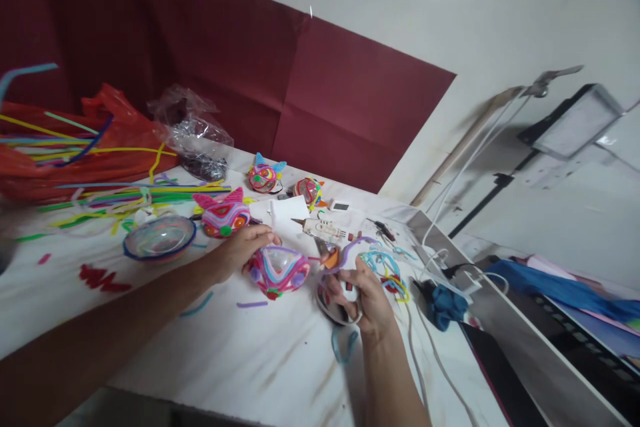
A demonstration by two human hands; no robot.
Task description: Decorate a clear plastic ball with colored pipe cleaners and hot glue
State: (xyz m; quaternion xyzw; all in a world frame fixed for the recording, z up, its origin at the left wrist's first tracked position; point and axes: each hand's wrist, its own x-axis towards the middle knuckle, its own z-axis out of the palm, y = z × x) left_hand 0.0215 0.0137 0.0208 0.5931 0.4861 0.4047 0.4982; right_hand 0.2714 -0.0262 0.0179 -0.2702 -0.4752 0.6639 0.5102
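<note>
My left hand [246, 252] is closed on the upper left edge of a pink, blue and purple craft piece [278, 269], which is coiled from pipe cleaners over a clear shell. A short pink end sticks out from its right side. My right hand [373, 297] is closed on what look like scissors with orange on them [331, 259], their blades near that pink end; the fingers partly hide them. A curved purple pipe cleaner [353, 248] rises beside the right fingers. Below that hand is a round, pale-rimmed object [327, 313], mostly covered.
Behind stand a pink-eared craft head [225, 215] and two smaller ones. A clear bowl [160, 240], red pieces [100, 278] and a red bag [107, 140] of pipe cleaners are left. A glue gun [323, 229] lies behind my hands; cables [435, 347] run along the right.
</note>
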